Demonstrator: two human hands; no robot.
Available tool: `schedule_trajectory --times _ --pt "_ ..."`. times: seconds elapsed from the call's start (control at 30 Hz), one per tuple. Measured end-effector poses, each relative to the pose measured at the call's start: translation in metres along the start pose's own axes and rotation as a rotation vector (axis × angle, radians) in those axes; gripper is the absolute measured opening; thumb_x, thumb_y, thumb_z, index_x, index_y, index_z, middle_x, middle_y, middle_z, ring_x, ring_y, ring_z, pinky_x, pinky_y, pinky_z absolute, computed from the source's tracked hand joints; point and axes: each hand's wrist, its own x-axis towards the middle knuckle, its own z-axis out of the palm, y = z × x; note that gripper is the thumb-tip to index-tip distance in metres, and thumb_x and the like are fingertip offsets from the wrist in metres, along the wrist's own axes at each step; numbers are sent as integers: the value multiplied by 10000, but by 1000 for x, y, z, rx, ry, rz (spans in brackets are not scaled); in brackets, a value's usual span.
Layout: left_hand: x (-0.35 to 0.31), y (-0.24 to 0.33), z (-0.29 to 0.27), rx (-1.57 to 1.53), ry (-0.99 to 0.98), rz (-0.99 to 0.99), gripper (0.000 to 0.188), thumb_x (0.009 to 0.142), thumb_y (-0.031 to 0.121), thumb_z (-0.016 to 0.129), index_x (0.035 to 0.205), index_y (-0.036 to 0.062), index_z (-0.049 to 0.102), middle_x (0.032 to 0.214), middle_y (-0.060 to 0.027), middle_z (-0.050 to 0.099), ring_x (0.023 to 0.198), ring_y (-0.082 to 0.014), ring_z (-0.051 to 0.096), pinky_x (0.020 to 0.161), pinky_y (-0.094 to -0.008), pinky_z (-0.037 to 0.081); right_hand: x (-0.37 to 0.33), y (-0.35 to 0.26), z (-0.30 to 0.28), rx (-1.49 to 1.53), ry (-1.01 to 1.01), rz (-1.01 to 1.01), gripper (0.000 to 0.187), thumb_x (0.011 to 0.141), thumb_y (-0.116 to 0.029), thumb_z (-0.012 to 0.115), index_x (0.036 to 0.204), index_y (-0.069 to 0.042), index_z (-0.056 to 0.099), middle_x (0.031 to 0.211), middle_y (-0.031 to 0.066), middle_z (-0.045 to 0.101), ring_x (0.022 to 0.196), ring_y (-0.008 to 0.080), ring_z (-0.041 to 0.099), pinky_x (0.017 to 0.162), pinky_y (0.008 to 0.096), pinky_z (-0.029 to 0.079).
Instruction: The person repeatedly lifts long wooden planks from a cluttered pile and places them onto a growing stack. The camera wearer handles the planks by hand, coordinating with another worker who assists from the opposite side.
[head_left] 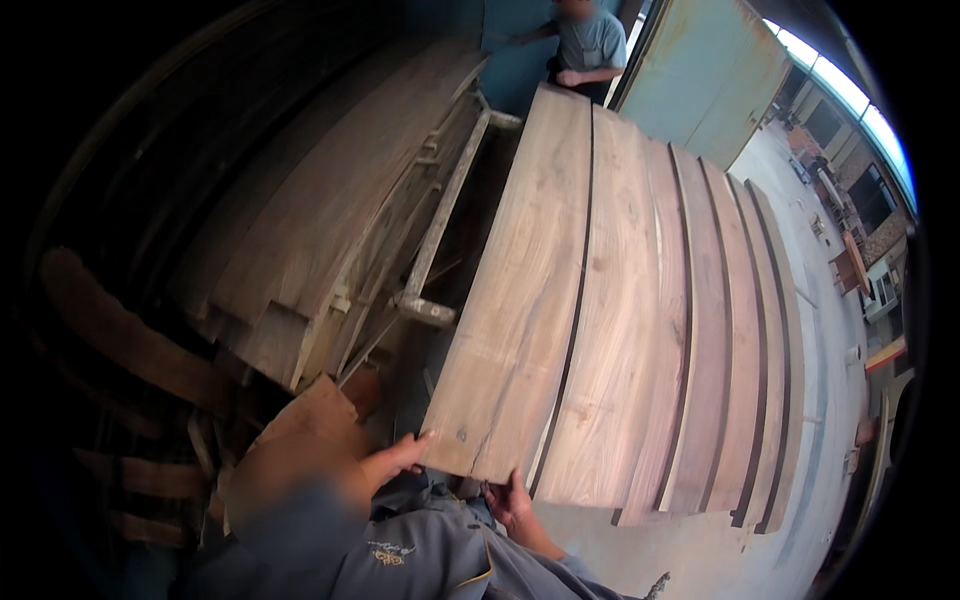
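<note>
A long, wide brown wooden plank [515, 300] stretches from me toward the far end of a stack of planks, with a crack running in from its near end. My left hand [405, 453] grips the plank's near left corner, thumb near the top face. At the near right corner my right hand [512, 500] is closed around the end, its fingers partly hidden underneath. Alongside, to the right, lies another wide plank [610, 330], with a dark narrow gap between the two.
More planks [745, 350] lie side by side to the right. On the left, a stack of boards [320, 200] stands beside a worn metal frame [450, 210]. A person [590, 50] in a grey shirt stands at the far end by a pale green metal door [695, 75]. Concrete floor [820, 330] extends right.
</note>
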Motion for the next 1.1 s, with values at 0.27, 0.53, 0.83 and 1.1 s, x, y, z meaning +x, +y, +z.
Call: schedule_trajectory --times 0.27,0.53,0.83,1.1 --pt "1 13 -8 -5 -76 -43 879 961 661 549 1488 -14 349 1400 -161 542 1220 -294 597 901 -455 566 3 -4 2 62 14 -4 585 1048 -573 432 1478 -178 475 1458 93 550 1332 301 527 1071 481 453" --pt "7 3 -7 -9 -74 -49 808 974 650 533 1456 13 413 1342 -130 598 1148 -275 634 835 -432 584 10 7 -3 102 148 2 533 1049 -548 454 1426 -180 534 1417 78 583 1278 293 561 1060 488 458" --pt "-45 41 -4 186 114 30 793 979 706 450 1287 -11 591 1152 -132 694 898 -211 684 588 -341 550 -6 11 27 161 77 -31 518 1053 -520 486 1392 -134 549 1331 54 641 1199 258 614 985 453 528" --pt "-58 45 -18 236 84 105 737 1015 657 423 1208 -21 635 952 -110 736 667 -206 698 473 -303 465 -26 -8 65 74 245 19 554 1063 -473 499 1465 -91 478 1417 63 584 1222 238 601 938 429 566"
